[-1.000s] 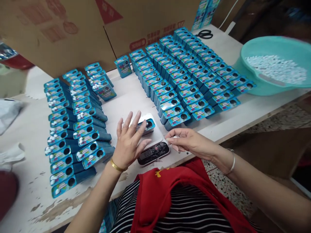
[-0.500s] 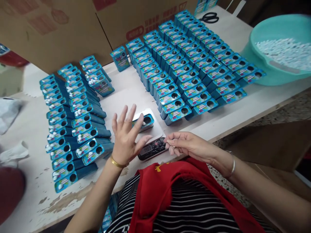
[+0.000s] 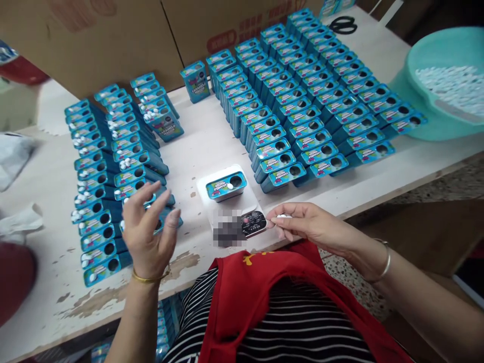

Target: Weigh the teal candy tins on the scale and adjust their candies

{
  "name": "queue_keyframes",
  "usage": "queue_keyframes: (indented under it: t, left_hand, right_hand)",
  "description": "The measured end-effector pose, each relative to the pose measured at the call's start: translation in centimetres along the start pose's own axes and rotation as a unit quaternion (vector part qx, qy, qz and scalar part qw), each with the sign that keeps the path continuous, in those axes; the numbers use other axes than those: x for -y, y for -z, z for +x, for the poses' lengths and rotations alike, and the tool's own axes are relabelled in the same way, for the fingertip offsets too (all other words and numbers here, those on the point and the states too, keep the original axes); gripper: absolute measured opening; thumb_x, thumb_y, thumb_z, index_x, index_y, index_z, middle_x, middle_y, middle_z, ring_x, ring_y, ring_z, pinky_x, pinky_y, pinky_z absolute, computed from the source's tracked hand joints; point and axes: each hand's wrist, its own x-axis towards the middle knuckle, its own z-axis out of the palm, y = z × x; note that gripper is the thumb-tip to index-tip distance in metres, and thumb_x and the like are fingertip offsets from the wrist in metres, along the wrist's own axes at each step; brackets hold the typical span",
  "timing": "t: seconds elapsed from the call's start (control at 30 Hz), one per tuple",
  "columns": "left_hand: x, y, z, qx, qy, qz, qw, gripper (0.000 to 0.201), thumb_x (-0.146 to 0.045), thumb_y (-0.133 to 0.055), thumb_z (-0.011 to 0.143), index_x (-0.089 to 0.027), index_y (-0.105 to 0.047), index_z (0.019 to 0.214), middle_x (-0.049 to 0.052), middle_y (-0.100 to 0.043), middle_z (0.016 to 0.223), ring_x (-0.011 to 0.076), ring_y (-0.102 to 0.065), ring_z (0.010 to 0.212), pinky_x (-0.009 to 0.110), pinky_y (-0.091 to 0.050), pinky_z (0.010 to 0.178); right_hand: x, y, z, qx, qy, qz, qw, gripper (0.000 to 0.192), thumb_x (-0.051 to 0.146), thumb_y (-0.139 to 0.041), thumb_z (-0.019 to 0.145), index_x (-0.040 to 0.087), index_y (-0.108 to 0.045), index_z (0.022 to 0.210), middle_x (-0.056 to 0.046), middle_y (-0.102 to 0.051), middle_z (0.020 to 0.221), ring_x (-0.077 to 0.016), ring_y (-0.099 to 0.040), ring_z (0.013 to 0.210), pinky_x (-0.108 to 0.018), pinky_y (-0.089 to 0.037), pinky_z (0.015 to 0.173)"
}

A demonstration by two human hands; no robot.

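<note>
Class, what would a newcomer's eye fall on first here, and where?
Probably the rows of blue boxes right of the middle, beside a turquoise basin holding white pieces at far right. Then the lone box on the scale at centre, a white bit on top. The right hand pinches white bits near the scale; the open left hand is near boxes at left.

Cardboard box (image 3: 113, 48) beyond left hand (image 3: 148, 234); black scissors (image 3: 343, 25) far past right hand (image 3: 302, 224). Crumpled paper (image 3: 20, 222), dark red object (image 3: 14, 280) left of left hand.
</note>
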Motion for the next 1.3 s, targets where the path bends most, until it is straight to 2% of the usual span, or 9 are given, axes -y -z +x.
queue_keyframes:
  t: [0.17, 0.33, 0.53, 0.63, 0.73, 0.8, 0.9, 1.1, 1.3]
  left_hand:
    - [-1.1, -2.0, -0.2, 0.051, -0.069, -0.026, 0.996, 0.042, -0.028, -0.06, 0.084, -0.029, -0.052, 0.125, 0.008, -0.05, 0.132, 0.026, -0.045, 0.125, 0.049, -0.039, 0.103]
    - [-2.3, -4.4, 0.7, 0.111, -0.128, 0.005, 0.986, 0.045, -0.04, -0.06, 0.084, -0.029, -0.05, 0.127, 0.009, -0.044, 0.141, 0.0284, -0.036, 0.134, 0.053, -0.028, 0.108]
    - [-3.0, -5.8, 2.1, 0.087, -0.125, 0.003, 0.988, 0.041, -0.039, -0.059, 0.085, -0.027, -0.051, 0.124, 0.011, -0.042, 0.142, 0.0282, -0.034, 0.135, 0.055, -0.023, 0.11]
    - [-2.7, -5.2, 2.1, 0.061, -0.094, -0.019, 0.994, 0.038, -0.033, -0.059, 0.086, -0.023, -0.053, 0.122, 0.013, -0.046, 0.137, 0.0281, -0.038, 0.133, 0.053, -0.028, 0.108]
    - [-2.2, -4.5, 1.5, 0.056, -0.066, -0.035, 0.996, 0.034, -0.029, -0.059, 0.086, -0.023, -0.054, 0.119, 0.012, -0.052, 0.131, 0.0269, -0.043, 0.128, 0.05, -0.034, 0.105]
    - [-1.8, -4.1, 0.9, 0.062, -0.052, -0.042, 0.996, 0.034, -0.027, -0.059, 0.085, -0.024, -0.054, 0.119, 0.01, -0.053, 0.128, 0.0262, -0.046, 0.125, 0.049, -0.036, 0.104]
    - [-1.5, -3.7, 0.3, 0.07, -0.037, -0.054, 0.995, 0.035, -0.024, -0.058, 0.086, -0.025, -0.053, 0.121, 0.009, -0.055, 0.125, 0.0254, -0.047, 0.123, 0.047, -0.038, 0.103]
    - [-1.4, -3.4, 0.0, 0.067, -0.028, -0.065, 0.995, 0.035, -0.021, -0.058, 0.086, -0.024, -0.053, 0.12, 0.009, -0.056, 0.123, 0.0248, -0.049, 0.121, 0.046, -0.04, 0.101]
    - [-1.2, -3.4, -0.4, 0.063, -0.019, -0.072, 0.995, 0.033, -0.022, -0.057, 0.086, -0.025, -0.055, 0.118, 0.008, -0.056, 0.123, 0.0245, -0.05, 0.121, 0.046, -0.041, 0.1]
  right_hand:
    - [1.2, -0.8, 0.0, -0.025, 0.042, -0.028, 0.998, 0.03, 0.039, -0.071, 0.075, 0.014, -0.065, 0.09, -0.002, -0.063, 0.068, -0.0081, -0.05, 0.057, -0.024, -0.039, 0.056]
    - [2.3, -1.1, 0.2, -0.041, 0.065, -0.047, 0.996, 0.031, 0.041, -0.07, 0.075, 0.014, -0.064, 0.091, -0.003, -0.062, 0.069, -0.0094, -0.05, 0.057, -0.025, -0.039, 0.056]
    - [6.4, -2.8, 1.8, -0.045, 0.168, -0.167, 0.971, 0.021, 0.032, -0.062, 0.082, 0.015, -0.062, 0.093, -0.001, -0.06, 0.066, -0.011, -0.054, 0.06, -0.026, -0.043, 0.06]
    - [8.3, -3.9, 3.2, -0.046, 0.222, -0.3, 0.927, 0.013, 0.023, -0.055, 0.085, 0.016, -0.063, 0.092, -0.001, -0.061, 0.068, -0.0123, -0.055, 0.063, -0.026, -0.043, 0.061]
    - [9.3, -4.8, 4.4, -0.065, 0.283, -0.454, 0.843, 0.012, 0.013, -0.055, 0.084, 0.015, -0.065, 0.09, -0.005, -0.066, 0.084, -0.0152, -0.058, 0.079, -0.027, -0.042, 0.074]
    - [9.5, -5.3, 4.9, -0.072, 0.297, -0.531, 0.79, 0.011, 0.01, -0.055, 0.083, 0.013, -0.065, 0.089, -0.008, -0.065, 0.092, -0.0177, -0.057, 0.089, -0.029, -0.04, 0.08]
    - [9.6, -5.7, 5.1, -0.063, 0.291, -0.604, 0.739, 0.012, 0.009, -0.052, 0.085, 0.012, -0.063, 0.087, -0.01, -0.062, 0.093, -0.0188, -0.055, 0.09, -0.029, -0.039, 0.081]
    - [9.5, -6.1, 4.9, -0.056, 0.281, -0.663, 0.692, 0.012, 0.007, -0.046, 0.086, 0.013, -0.056, 0.085, -0.01, -0.056, 0.095, -0.0177, -0.052, 0.089, -0.028, -0.038, 0.077]
    - [9.9, -6.9, 4.9, -0.065, 0.281, -0.66, 0.694, 0.012, 0.006, -0.048, 0.085, 0.012, -0.057, 0.09, -0.009, -0.056, 0.095, -0.0186, -0.053, 0.088, -0.029, -0.039, 0.076]
